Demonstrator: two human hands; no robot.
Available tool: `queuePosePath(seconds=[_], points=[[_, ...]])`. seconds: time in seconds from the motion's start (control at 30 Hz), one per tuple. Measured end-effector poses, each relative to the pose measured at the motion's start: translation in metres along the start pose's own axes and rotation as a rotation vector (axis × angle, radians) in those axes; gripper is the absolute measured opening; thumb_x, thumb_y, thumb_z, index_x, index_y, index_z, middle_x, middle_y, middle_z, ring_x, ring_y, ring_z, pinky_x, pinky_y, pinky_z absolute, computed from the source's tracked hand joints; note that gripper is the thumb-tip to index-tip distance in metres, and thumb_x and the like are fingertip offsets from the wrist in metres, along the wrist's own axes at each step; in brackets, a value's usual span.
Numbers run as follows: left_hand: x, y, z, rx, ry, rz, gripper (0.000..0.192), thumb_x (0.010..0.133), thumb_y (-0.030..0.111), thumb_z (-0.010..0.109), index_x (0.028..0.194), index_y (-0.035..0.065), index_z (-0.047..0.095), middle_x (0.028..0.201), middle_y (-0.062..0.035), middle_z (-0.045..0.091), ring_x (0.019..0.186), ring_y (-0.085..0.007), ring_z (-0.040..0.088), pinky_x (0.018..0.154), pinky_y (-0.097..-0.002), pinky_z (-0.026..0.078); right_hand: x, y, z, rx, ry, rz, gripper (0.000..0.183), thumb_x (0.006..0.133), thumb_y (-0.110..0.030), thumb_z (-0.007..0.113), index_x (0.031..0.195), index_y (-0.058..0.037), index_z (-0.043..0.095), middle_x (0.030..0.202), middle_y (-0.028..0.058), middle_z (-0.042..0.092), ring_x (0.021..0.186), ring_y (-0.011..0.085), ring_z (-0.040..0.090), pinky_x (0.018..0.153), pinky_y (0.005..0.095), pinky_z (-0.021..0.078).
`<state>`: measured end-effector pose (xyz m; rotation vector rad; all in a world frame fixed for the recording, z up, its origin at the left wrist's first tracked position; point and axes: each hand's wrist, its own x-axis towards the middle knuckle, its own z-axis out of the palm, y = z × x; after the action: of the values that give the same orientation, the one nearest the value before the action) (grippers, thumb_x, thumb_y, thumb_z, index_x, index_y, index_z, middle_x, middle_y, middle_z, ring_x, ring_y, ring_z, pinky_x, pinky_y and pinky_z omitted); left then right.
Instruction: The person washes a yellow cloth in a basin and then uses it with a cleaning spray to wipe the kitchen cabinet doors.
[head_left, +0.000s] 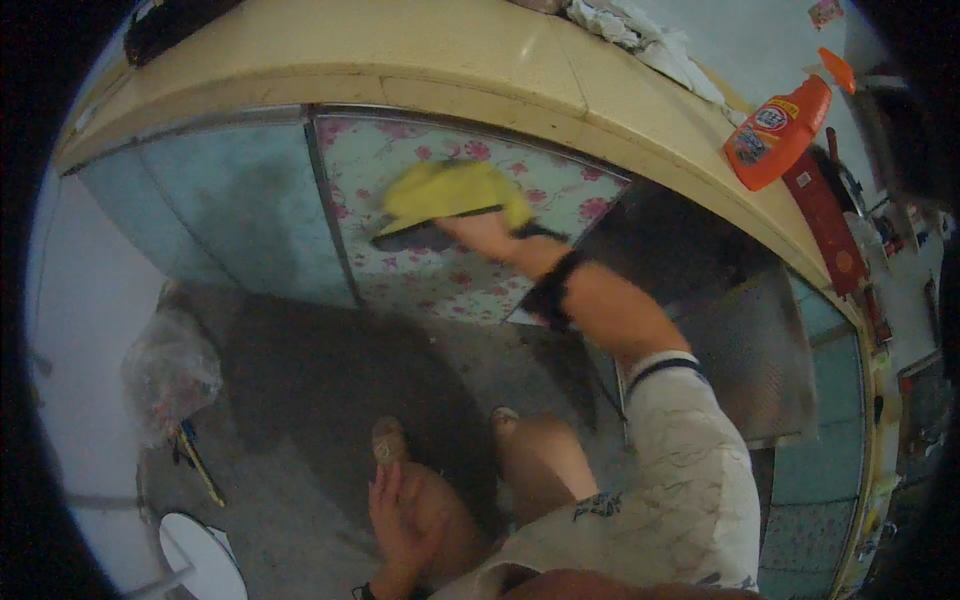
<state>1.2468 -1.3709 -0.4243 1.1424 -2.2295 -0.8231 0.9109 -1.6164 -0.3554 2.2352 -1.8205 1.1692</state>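
A yellow cloth (450, 191), blurred by motion, lies against a cabinet door panel with a red floral print (465, 292). My right hand (480, 229) presses on the cloth, its fingers partly hidden by it; a dark band circles the forearm. A dark edge shows along the lower side of the cloth. Low in the view, my left hand (401, 517) rests over my left knee, fingers apart, holding nothing. Left of the floral panel is a plain pale-blue door panel (225, 217).
Above the doors runs a cream countertop edge (450, 45), bearing an orange cleaner bottle (780, 135) and crumpled white cloth (645, 41). A dark opening lies right of the floral panel. A clear plastic bag (169, 375) and a round white object (199, 559) are at left.
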Motion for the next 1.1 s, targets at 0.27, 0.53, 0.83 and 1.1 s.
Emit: queuePosePath(seconds=[0.27, 0.53, 0.83, 1.1], points=[[-0.006, -0.013, -0.002, -0.020, 0.029, 0.038, 0.055, 0.068, 0.030, 0.064, 0.116, 0.0051, 0.050, 0.129, -0.0156, 0.038, 0.121, -0.0387, 0.030, 0.098, -0.0488, 0.024, -0.066, 0.035, -0.154, -0.976, 0.103, -0.412, 0.041, 0.068, -0.015, 0.054, 0.109, -0.0159, 0.058, 0.110, 0.0103, 0.055, 0.099, 0.0300, 0.053, 0.086, 0.0429, 0.0402], [-0.004, -0.008, -0.007, -0.031, 0.022, 0.067, 0.055, 0.068, 0.029, 0.064, 0.115, 0.0060, 0.050, 0.129, -0.0156, 0.039, 0.119, -0.0399, 0.032, 0.096, -0.0506, 0.026, 0.063, -0.040, 0.012, -0.058, 0.320, -0.038, 0.039, 0.082, -0.036, 0.046, 0.113, -0.0123, 0.051, 0.117, 0.0126, 0.050, 0.107, 0.0321, 0.045, 0.092, 0.0392, 0.0346], [-0.006, -0.004, -0.008, -0.054, 0.027, 0.030, 0.056, 0.069, 0.028, 0.063, 0.118, 0.0041, 0.048, 0.129, -0.0162, 0.037, 0.120, -0.0392, 0.030, 0.096, -0.0505, 0.027, 0.045, -0.042, -0.037, -0.130, 0.037, 0.048, 0.044, 0.081, -0.043, 0.048, 0.112, -0.0111, 0.053, 0.112, 0.0095, 0.054, 0.103, 0.0289, 0.050, 0.087, 0.0356, 0.0384], [-0.012, -0.010, -0.009, -0.092, 0.067, 0.046, 0.057, 0.067, 0.025, 0.064, 0.116, 0.0009, 0.048, 0.129, -0.0153, 0.038, 0.120, -0.0379, 0.031, 0.098, -0.0480, 0.026, -0.090, 0.015, -0.205, -0.876, 0.174, 0.110, 0.057, 0.056, 0.004, 0.059, 0.111, -0.0096, 0.054, 0.100, 0.0148, 0.058, 0.094, 0.0318, 0.054, 0.080, 0.0380, 0.0435]])
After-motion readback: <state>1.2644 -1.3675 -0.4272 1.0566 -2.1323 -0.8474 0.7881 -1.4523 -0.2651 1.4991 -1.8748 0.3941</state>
